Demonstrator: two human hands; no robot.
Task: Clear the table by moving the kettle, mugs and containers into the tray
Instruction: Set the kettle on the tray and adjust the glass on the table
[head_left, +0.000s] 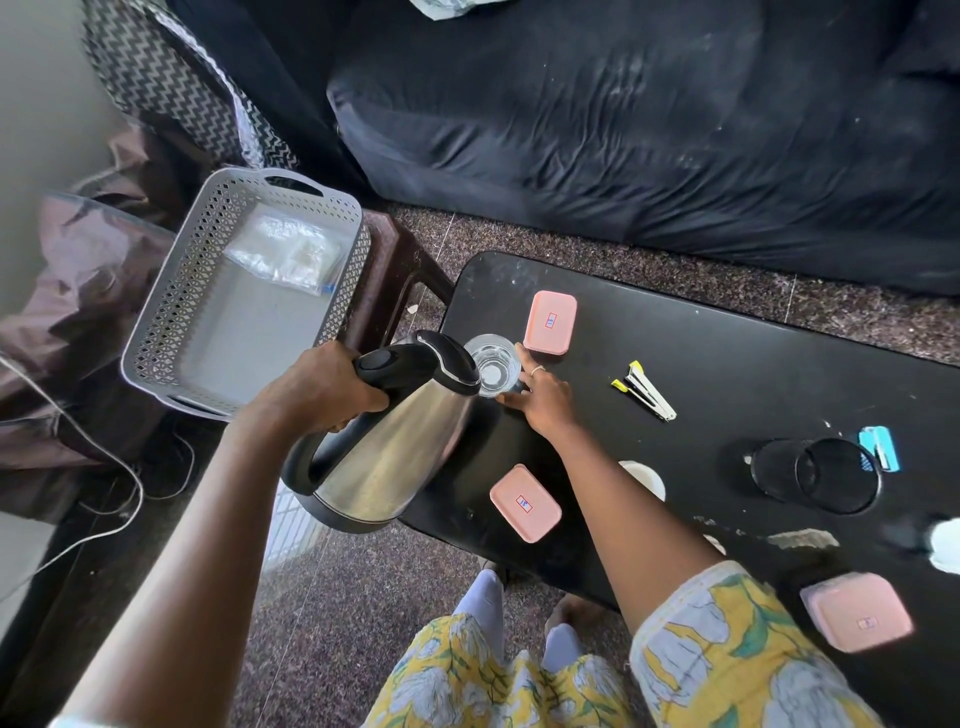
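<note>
Steel kettle (395, 452) up off the counter (727, 364), tilted, spout end right beside the glass (491, 364), base hanging past the counter's left edge above the floor. Left grip (322, 387) wrapped round the black handle, carrying the whole weight. Right grip (545, 397) on the glass, thumb and fingers round its side, glass standing on the counter. Tray (156, 312) just to the left on a brown stool (389, 270), mostly bare, only a plastic bag (283, 254) at its far end.

Step judged: kettle into tray. Level the kettle first in case of water inside. Swing left, lift clear of the tray wall, set the base flat on the bare near part, not on the bag. Steady the glass against a knock from the spout.

Left on the counter: pink container (549, 322) beside the glass, pink container (525, 503) at the near edge, pink container (857, 613) far right, black mesh cup (815, 475) on its side.
</note>
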